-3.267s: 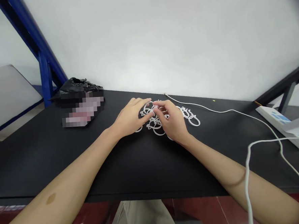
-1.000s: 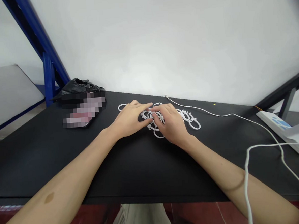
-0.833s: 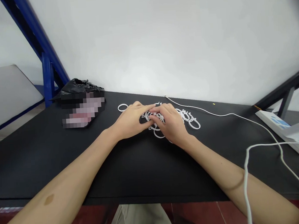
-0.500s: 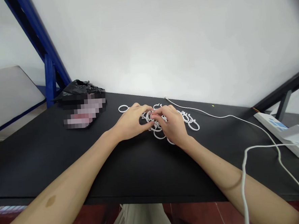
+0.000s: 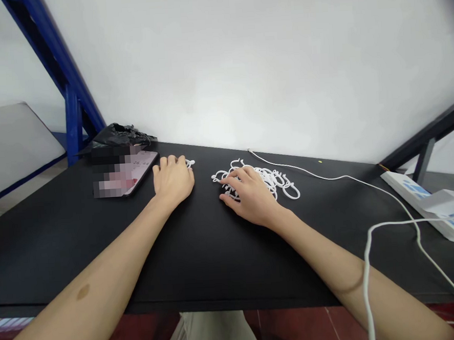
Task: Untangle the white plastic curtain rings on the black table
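Note:
My left hand (image 5: 174, 179) is palm down on the left, beside the phone, with its fingers bent downward. The fingertips and anything between them are hidden. At its right fingers, part of a white plastic ring (image 5: 189, 163) with a small rounded end shows on the black table. My right hand (image 5: 250, 193) rests over the near left side of a loose pile of white plastic rings (image 5: 268, 177). Its thumb and fingers are apart, with no ring visibly gripped. Several rings with small open hooks stick out around it; the hand covers part of the pile.
A phone (image 5: 144, 165), partly blurred out, lies on the black table (image 5: 217, 263) at left, in front of a crumpled black bag (image 5: 119, 134). A white cable (image 5: 346, 176) runs along the right and crosses above my right forearm. A white-and-blue box (image 5: 424, 194) lies far right.
My hands have parted from over the pile. The left hand moved left to the lone ring; the right hand's pinch has opened, and it stays at the pile.

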A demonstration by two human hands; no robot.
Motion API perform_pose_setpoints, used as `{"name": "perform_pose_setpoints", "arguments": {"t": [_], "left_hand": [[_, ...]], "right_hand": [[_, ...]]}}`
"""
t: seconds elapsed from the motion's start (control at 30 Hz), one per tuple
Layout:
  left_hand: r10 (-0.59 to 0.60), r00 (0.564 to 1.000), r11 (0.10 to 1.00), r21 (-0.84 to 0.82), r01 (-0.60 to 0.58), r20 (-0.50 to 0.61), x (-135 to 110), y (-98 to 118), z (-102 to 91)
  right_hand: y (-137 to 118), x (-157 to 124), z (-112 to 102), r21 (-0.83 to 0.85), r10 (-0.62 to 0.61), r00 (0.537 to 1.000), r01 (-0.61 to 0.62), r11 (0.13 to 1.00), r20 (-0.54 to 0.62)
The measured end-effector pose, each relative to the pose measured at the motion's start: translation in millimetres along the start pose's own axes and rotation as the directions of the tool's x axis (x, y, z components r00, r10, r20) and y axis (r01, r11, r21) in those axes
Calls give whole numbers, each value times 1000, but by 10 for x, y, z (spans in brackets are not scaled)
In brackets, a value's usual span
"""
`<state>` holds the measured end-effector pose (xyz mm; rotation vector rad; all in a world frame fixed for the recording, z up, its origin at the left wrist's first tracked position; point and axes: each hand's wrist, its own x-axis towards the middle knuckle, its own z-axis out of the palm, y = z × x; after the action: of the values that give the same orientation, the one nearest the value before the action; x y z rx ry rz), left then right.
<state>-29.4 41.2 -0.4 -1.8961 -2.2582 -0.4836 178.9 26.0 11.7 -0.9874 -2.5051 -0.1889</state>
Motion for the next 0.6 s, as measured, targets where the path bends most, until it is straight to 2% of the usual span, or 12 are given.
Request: {"name": "perform_pose_setpoints", "arguments": {"t": [0.1,0.23,0.3,0.37,0.43,0.5,0.57,0.6], "left_hand": [[-32,999,999,-18,31,-6,16,-34,26],[-31,999,998,-51,29,-43,24,-30,23],[21,993,996,-87,-31,-113,19,3,-11],[116,975,978,-151,-146,-189,0,54,-65],[263,937,917,-243,-317,-230,-40,108,-125],[432,871,800,-346,-491,-235,-97,152,-177],[556,802,680,-435,-591,-220,-156,178,-212],[585,784,645,-467,-605,-207,-180,185,-224]], "right_hand": [[15,3,12,10,-3,1000,3,1000,8],[7,16,20,24,-2,999,3,1000,-41],[-6,25,10,30,8,995,-5,1000,-100],[-20,38,-9,47,20,985,-12,999,-171],[-30,54,-28,75,35,970,-17,997,-241],[-37,70,-40,127,59,951,-21,992,-305],[-41,82,-42,214,112,928,-36,976,-355],[-43,86,-40,271,153,917,-51,961,-369]]}}
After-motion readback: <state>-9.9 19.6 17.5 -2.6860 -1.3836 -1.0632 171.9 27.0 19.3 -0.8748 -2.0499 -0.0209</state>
